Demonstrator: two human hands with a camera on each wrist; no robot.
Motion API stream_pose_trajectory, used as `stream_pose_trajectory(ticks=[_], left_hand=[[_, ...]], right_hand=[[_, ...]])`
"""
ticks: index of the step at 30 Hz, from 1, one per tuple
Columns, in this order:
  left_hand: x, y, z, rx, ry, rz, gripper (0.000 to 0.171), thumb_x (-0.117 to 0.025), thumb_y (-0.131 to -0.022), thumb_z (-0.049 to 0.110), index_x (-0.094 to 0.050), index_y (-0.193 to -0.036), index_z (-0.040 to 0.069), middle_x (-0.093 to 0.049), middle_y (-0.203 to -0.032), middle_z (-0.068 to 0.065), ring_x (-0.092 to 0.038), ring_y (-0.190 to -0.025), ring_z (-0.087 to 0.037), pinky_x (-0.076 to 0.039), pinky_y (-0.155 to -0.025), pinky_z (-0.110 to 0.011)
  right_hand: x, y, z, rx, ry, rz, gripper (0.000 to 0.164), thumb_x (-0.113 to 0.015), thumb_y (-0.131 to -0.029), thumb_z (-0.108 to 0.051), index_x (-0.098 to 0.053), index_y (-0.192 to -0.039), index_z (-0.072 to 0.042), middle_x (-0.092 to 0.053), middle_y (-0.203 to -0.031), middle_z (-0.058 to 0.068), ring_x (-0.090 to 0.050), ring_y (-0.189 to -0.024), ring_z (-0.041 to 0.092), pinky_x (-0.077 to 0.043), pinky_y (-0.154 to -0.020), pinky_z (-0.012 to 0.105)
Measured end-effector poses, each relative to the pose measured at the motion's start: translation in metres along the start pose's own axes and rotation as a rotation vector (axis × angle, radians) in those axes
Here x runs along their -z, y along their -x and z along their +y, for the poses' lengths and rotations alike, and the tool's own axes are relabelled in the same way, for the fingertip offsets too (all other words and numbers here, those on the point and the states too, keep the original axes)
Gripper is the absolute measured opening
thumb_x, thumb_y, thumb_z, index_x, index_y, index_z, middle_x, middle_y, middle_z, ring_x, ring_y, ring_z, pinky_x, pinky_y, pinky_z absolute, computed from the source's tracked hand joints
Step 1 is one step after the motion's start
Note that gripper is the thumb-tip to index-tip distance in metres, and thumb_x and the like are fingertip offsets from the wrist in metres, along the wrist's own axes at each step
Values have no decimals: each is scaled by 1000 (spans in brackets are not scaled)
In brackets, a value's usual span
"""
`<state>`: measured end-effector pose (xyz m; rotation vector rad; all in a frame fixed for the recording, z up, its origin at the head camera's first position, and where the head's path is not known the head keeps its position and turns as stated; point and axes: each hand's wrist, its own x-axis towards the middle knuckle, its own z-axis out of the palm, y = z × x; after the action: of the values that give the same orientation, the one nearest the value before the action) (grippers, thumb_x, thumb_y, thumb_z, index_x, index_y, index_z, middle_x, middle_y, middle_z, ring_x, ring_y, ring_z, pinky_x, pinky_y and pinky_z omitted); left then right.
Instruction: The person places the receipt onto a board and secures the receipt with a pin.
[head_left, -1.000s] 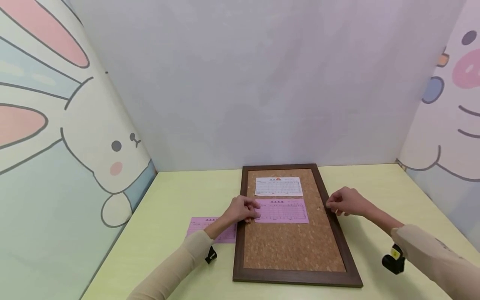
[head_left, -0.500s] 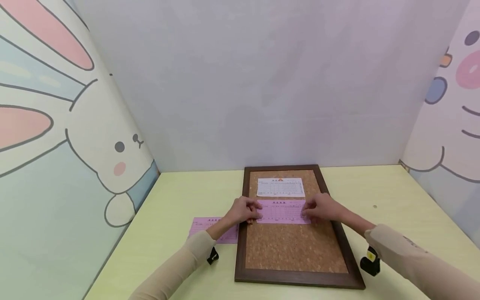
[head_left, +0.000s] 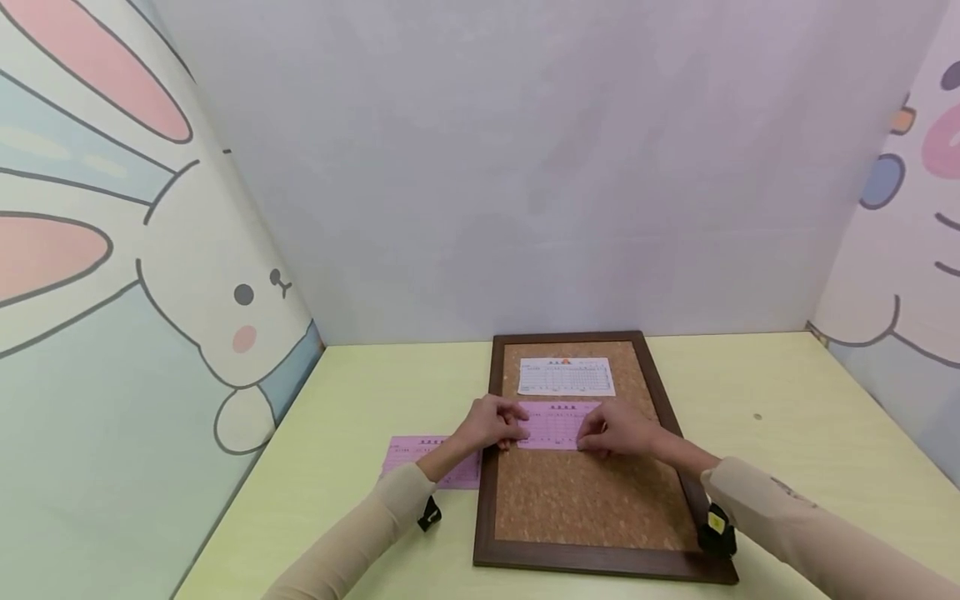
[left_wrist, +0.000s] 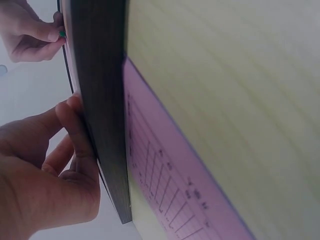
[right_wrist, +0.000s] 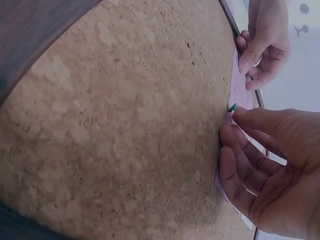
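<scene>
On the framed cork board lies a pink printed slip, below a white printed slip. The left hand rests its fingertips on the pink slip's left end, fingers bent loosely. Over the slip's right half, the right hand pinches a green pushpin between thumb and index finger, close above the paper. Its other fingers rest along the slip, covering that end in the head view. In the left wrist view the left hand sits beside the dark frame.
Another pink slip lies on the pale table left of the board, partly behind the left forearm. A small round thing lies on the table at right. A grey partition stands behind; side walls carry cartoon drawings.
The right hand has moved left from the board's right frame edge onto the pink slip, toward its middle. The left hand has stayed on the slip's left end.
</scene>
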<state>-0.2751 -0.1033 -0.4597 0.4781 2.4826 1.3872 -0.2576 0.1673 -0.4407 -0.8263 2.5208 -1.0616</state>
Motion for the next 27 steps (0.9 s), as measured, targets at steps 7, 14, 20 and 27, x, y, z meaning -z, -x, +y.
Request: stream_pose_trajectory(ticks=[7, 14, 20, 27], left_hand=[[3, 1, -1, 3, 3, 1, 16, -79, -86, 2, -75, -101, -4, -66, -64, -7, -54, -43, -6, -47, -45, -17], [3, 0, -1, -2, 0, 1, 16, -79, -86, 1, -75, -101, -5, -68, -66, -12, -54, -44, -7, -46, -45, -17], [2, 0, -1, -7, 0, 1, 16, -79, -86, 1, -75, -101, -5, -68, -67, -15, -55, -44, -8, -46, -45, -18], [0, -1, -2, -12, 3, -8, 16, -79, -86, 1, -75, -100, -5, -69, -67, -15, -55, -44, -8, -47, -45, -18]], right_hand=[[4, 1, 5, -28, -36, 2, 10, -71, -94, -10, -77, -89, -3, -68, -73, 2, -58, -63, 10, -48, -54, 19], [5, 0, 7, -1, -23, 20, 13, -70, -96, -11, -77, -89, -3, -68, -73, 3, -57, -60, 9, -47, -52, 18], [2, 2, 4, 38, 38, 39, 8, -78, -90, -14, -78, -90, -6, -68, -74, -2, -54, -60, 4, -45, -52, 18], [3, 4, 2, -16, 12, 25, 7, -74, -93, -11, -78, -91, -5, -69, -77, 0, -56, -63, 8, -46, -54, 20]])
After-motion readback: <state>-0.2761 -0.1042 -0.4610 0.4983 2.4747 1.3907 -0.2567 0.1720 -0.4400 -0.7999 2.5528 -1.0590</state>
